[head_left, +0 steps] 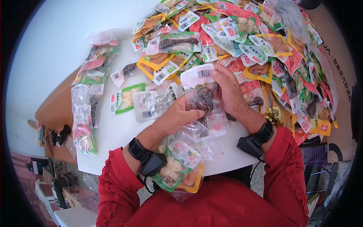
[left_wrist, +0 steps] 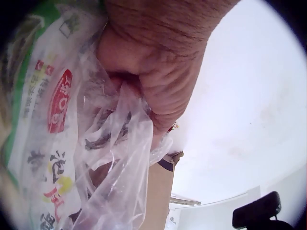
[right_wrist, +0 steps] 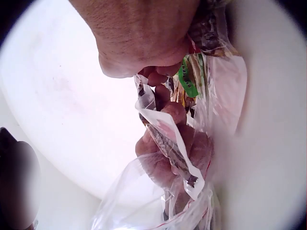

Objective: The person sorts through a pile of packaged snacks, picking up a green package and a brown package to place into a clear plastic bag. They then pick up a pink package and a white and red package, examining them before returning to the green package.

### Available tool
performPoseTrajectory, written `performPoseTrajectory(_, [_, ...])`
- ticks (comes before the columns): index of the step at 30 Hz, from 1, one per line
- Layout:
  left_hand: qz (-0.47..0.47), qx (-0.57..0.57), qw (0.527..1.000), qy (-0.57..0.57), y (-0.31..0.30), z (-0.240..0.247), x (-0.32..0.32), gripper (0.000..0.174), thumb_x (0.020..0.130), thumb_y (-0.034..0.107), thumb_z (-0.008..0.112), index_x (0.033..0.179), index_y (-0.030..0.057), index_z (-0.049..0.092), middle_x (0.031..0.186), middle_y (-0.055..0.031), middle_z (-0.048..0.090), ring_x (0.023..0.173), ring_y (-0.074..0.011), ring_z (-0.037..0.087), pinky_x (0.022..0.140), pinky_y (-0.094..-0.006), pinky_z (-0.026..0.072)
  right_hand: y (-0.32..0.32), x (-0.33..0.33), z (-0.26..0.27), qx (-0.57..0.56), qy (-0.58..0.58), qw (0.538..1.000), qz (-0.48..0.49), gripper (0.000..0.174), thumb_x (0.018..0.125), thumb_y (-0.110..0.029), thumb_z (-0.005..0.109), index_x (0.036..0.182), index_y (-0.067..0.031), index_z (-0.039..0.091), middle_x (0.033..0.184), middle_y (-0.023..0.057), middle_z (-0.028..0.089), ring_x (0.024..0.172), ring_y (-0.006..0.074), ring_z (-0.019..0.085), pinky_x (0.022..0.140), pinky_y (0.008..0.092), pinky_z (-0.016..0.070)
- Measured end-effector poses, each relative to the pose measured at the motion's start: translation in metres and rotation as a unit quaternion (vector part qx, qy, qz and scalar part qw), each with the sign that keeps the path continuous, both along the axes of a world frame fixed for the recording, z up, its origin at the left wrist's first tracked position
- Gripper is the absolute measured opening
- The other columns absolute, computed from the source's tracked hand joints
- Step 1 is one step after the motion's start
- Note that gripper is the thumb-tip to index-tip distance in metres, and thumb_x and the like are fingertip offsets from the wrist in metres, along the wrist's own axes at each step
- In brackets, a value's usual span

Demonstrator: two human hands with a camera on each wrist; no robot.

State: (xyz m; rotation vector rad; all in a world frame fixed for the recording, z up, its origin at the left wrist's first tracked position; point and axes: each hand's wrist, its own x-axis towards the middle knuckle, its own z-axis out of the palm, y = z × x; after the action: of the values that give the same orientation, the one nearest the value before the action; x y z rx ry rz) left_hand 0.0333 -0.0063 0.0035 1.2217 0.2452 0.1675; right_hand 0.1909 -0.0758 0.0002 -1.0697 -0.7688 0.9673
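Head view: left hand (head_left: 174,118) and right hand (head_left: 231,92), fingers curled, pinch one dark-filled packet (head_left: 203,96); heaped pouches (head_left: 257,53) lie beyond it.

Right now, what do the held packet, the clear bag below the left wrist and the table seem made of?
Packet: likely glossy plastic film, see-through over dark contents, with a printed white end. Bag: thin, shiny clear plastic, crinkled, contents showing through. Table: smooth white, maybe plastic or laminate; the plain surface leaves it open.
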Motion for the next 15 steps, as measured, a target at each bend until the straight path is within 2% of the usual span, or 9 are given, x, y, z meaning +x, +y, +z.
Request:
performPoseTrajectory(6, [-0.010,0.001,1.000,0.020,0.003,-0.007,0.000,0.054,0.080,0.001,0.053,0.130,0.0048,0.035,0.114,-0.0007,0.049,0.098,-0.0084,0.049,0.086,-0.0253,0.0414,0.000,-0.001,0.002,0.004,0.035,0.999,-0.003,0.018,0.087,-0.024,0.049,0.097,-0.0099,0.054,0.073,-0.0060,0.053,0.056,0.0009,0.046,0.046,0.0160,0.0356])
performPoseTrajectory(9, [0.007,-0.006,1.000,-0.030,0.002,-0.009,0.001,0.051,0.080,0.001,0.054,0.128,0.0044,0.037,0.111,-0.0007,0.052,0.096,-0.0085,0.051,0.084,-0.0253,0.0427,-0.004,0.001,0.004,-0.015,-0.005,1.000,0.005,0.017,0.087,-0.024,0.049,0.095,-0.0097,0.054,0.072,-0.0068,0.052,0.057,0.0006,0.045,0.046,0.0161,0.0346])
performPoseTrajectory(12, [0.022,0.001,0.999,0.035,0.004,-0.009,-0.001,0.048,0.080,0.004,0.056,0.126,0.0043,0.039,0.108,-0.0007,0.053,0.094,-0.0081,0.052,0.082,-0.0245,0.0435,-0.001,0.004,-0.002,0.004,-0.011,1.000,0.015,0.014,0.088,-0.019,0.047,0.093,-0.0081,0.054,0.071,-0.0063,0.052,0.056,0.0003,0.043,0.046,0.0163,0.0343])
performPoseTrajectory(15, [0.049,-0.019,0.998,-0.017,0.004,-0.020,0.002,0.047,0.081,0.007,0.057,0.125,0.0045,0.040,0.106,-0.0006,0.054,0.093,-0.0074,0.051,0.081,-0.0236,0.0434,0.003,0.004,-0.007,0.028,-0.030,0.999,0.029,0.010,0.086,-0.015,0.051,0.092,-0.0070,0.053,0.072,-0.0057,0.052,0.055,0.0003,0.043,0.046,0.0162,0.0335])
